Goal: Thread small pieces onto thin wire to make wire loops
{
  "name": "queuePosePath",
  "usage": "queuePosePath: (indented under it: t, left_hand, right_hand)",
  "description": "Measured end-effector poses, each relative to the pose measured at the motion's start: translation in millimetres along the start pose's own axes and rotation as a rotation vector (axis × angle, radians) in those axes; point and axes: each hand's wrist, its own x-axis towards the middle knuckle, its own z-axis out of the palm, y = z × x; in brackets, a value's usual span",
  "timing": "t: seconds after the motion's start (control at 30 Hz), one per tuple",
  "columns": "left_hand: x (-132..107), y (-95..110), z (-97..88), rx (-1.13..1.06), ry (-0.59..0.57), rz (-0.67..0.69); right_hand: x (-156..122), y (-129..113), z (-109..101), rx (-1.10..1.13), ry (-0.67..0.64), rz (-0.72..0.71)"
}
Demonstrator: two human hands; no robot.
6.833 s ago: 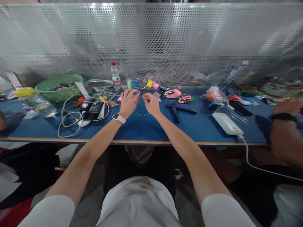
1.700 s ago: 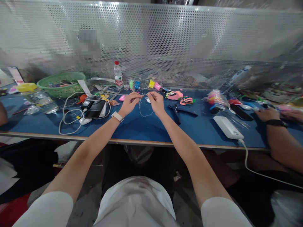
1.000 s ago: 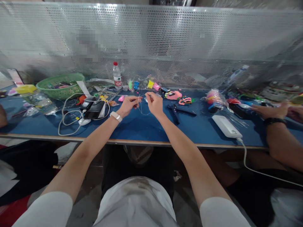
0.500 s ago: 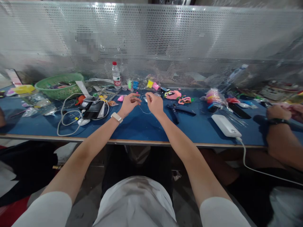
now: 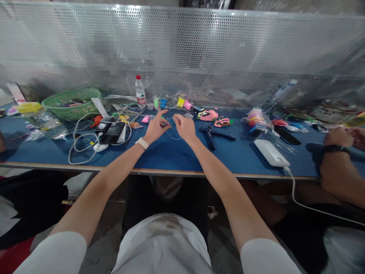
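Note:
Over the middle of the blue table [image 5: 171, 156], my left hand [image 5: 156, 126], with a white watch on the wrist, pinches a thin clear string [image 5: 172, 133] between thumb and forefinger, its other fingers spread. My right hand [image 5: 184, 126] is closed in a pinch on the same string, close beside the left. The string hangs in a small loop between them down to the table. Black pliers [image 5: 215, 135] lie just right of my right hand. A pink face-shaped piece [image 5: 209, 115] and an orange one [image 5: 222, 121] lie beyond.
A green basket [image 5: 71, 103], a water bottle [image 5: 140, 91] and small coloured packets [image 5: 171, 102] line the back by the perforated metal screen. Phones and white cables [image 5: 110, 132] lie left. A white power bank [image 5: 268, 152] lies right, near another person's arm [image 5: 339, 167].
My hands lifted the string off the table, then lowered slightly and drew closer together. The person at right pulled their hands back toward the right edge.

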Motion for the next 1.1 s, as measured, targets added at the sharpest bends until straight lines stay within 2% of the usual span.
queuePosePath:
  t: [0.1, 0.27, 0.47, 0.57, 0.8, 1.0, 1.1]
  left_hand:
    - [0, -1, -2.6, 0.126, 0.012, 0.038]
    - [1, -4, -3.9, 0.257, 0.084, 0.181]
    - [4, -3, -5.4, 0.320, 0.157, 0.208]
    - [5, -3, -6.9, 0.259, 0.153, 0.173]
    - [8, 0, -6.4, -0.063, 0.166, 0.021]
    - [9, 3, -9.4, -0.055, 0.170, 0.023]
    - [9, 7, -13.2, 0.000, 0.185, 0.062]
  right_hand:
    - [0, 0, 0, 0.026, -0.026, -0.012]
    - [1, -2, 0, 0.047, -0.083, -0.038]
    - [2, -2, 0, 0.066, -0.098, -0.033]
    - [2, -2, -1, 0.096, -0.115, -0.052]
    - [0, -4, -2, 0.160, -0.129, -0.100]
    - [-1, -4, -4, 0.225, -0.161, -0.136]
    - [-1, -3, -3, 0.245, -0.123, -0.108]
